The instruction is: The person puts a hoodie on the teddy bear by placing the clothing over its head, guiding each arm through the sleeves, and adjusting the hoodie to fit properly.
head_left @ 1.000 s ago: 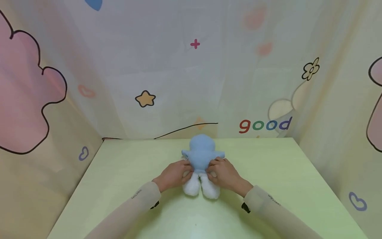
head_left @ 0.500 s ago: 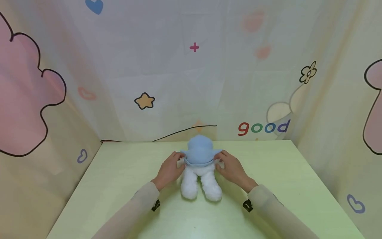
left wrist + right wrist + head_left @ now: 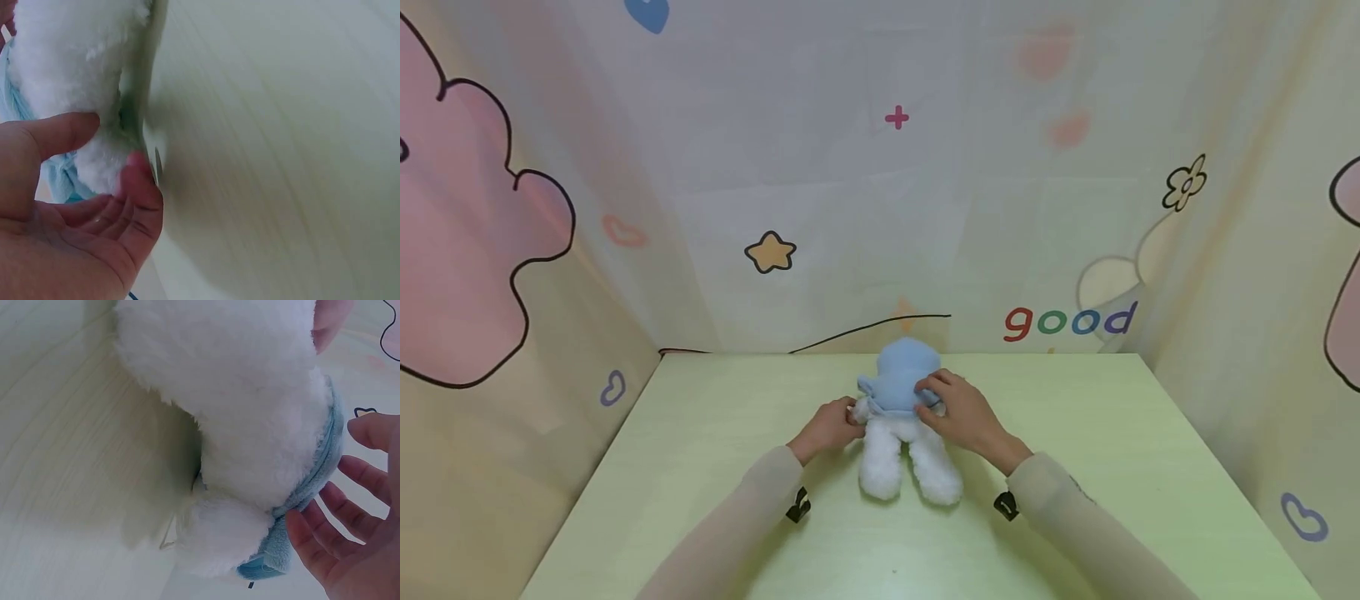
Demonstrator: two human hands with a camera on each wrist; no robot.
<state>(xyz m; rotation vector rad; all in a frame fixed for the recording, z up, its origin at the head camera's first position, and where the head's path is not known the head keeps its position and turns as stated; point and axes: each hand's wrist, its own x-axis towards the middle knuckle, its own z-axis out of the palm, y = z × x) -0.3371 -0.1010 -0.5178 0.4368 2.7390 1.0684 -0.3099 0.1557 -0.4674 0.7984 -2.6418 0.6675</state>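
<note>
Head view. One white plush toy (image 3: 904, 427), lying on my pale green table (image 3: 880, 550), legs towards me, in front of a printed curtain (image 3: 820, 167). One light-blue garment (image 3: 898, 392) covering its head and upper body, hem just above the legs. My left hand (image 3: 827, 429), curled at the toy's side. My right hand (image 3: 966, 412), fingers half bent, on the garment's opposite edge.

Left wrist view. Thumb (image 3: 72, 133) against the fur; fingers bent round a short white limb, probably an arm, so I have a light grip. Blue cloth bunched behind.

Right wrist view. Fingers loosely spread, well parted from the thumb; a fingertip touches the cloth, and I grasp nothing.

Risks, in my judgement: the limb could slip from my light grip; bunched cloth could snag on it; tugging one side alone could twist the toy or strain a seam.

Containers: the garment only, enclosing the upper body; what lies under its top is hidden.
</note>
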